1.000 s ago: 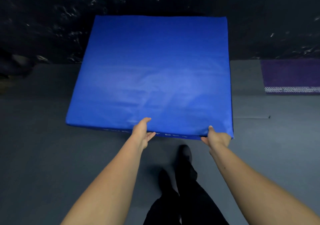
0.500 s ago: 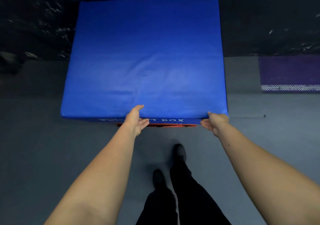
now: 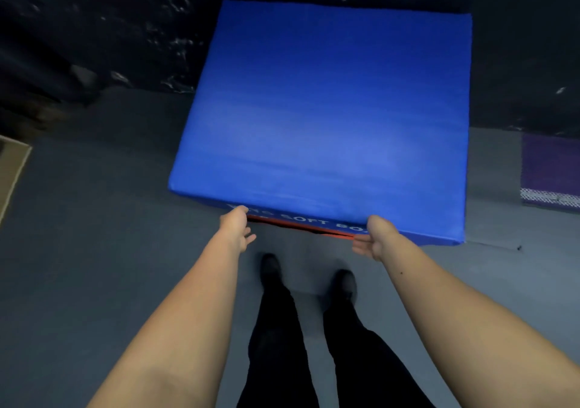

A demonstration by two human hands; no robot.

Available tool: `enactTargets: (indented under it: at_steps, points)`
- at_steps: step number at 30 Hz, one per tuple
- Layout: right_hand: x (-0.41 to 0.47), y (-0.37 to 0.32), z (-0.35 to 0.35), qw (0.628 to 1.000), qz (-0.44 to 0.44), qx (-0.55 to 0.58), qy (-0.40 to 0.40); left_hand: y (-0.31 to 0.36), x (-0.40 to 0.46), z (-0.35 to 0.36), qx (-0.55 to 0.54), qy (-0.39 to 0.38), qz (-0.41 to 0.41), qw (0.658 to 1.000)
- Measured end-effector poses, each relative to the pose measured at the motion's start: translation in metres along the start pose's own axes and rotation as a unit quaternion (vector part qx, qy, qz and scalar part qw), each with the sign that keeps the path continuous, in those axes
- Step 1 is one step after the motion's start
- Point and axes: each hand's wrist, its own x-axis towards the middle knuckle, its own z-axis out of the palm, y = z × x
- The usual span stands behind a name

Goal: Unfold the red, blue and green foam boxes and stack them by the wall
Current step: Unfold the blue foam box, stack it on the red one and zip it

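Head view, looking forward and down. Landmark: the blue foam box, a broad flat slab whose far edge meets the dark wall and whose near edge faces the person. Far left of the blue foam box, at the frame's edge, lies a tan cardboard-like sheet on the grey floor. At the left part of the near edge of the blue foam box, the left hand touches the front face with its thumb at the top rim and its fingers loosely spread and curled below; it presses against the box rather than closing around it. White lettering runs along this front face, partly hidden by both hands; "SOFT BO" can be read. Directly beneath the blue foam box, a thin strip of the red foam box shows between the two hands, the blue one resting on top of it. At the right part of the near edge, the right hand holds the lower front rim of the blue foam box, thumb up on the face and fingers curled under. Below the near edge, two black shoes and dark trouser legs stand on the floor. Right of the blue foam box, a purple mat lies on the floor by the wall.
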Motion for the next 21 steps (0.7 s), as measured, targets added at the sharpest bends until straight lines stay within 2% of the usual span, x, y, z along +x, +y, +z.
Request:
enactTargets:
  at_steps: [8,12,16,21]
  points:
    - [-0.015,0.001,0.121,0.993,0.054,0.085,-0.058,0.052,0.064,-0.08,-0.027,0.09,0.071,0.993]
    - [-0.006,0.007,0.17,0.985,0.044,0.156,-0.061,0.081,0.104,-0.112,-0.025,0.09,0.094,0.991]
    - [0.011,0.006,0.199,0.972,-0.017,0.232,0.017,0.104,0.149,-0.13,-0.002,0.032,0.058,0.998]
    - [0.012,-0.002,0.203,0.96,-0.05,0.263,0.086,0.118,0.158,-0.113,0.009,0.008,0.089,0.996]
